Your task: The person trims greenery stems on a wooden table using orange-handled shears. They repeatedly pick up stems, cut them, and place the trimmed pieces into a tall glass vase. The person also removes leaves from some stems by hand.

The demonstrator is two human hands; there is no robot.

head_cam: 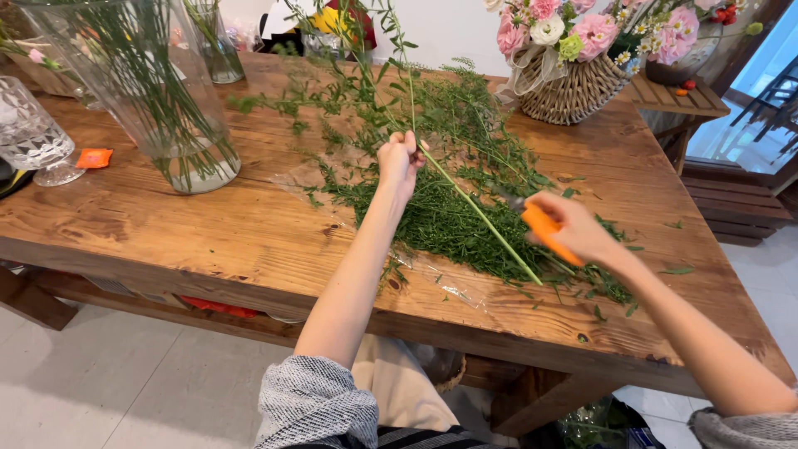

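Wooden planks make up the table (150,224), which stands on a pale tiled floor. At ten o'clock from the hands a tall glass vase (158,108) holds thin green stems in a little water; a cut-glass goblet (29,133) and a small orange scrap (93,158) lie further toward nine o'clock. A heap of green trimmings (449,216) is spread on clear film at the table's middle.

The left hand (401,160) is closed, fingers together, pinching a long green stem (478,216) near its leafy top. The stem runs down toward four o'clock, its bare end resting over the trimmings. The right hand (572,226) is wrapped around orange-handled scissors (544,231), just beside the lower stem.

A clean result is judged to need the stem kept taut by the left hand, and the blades set slantwise, close to the stalk.

The blades are mostly hidden behind the fingers; whether they touch the stem cannot be told. At one o'clock a wicker basket of pink flowers (573,83) is cut off by the frame.
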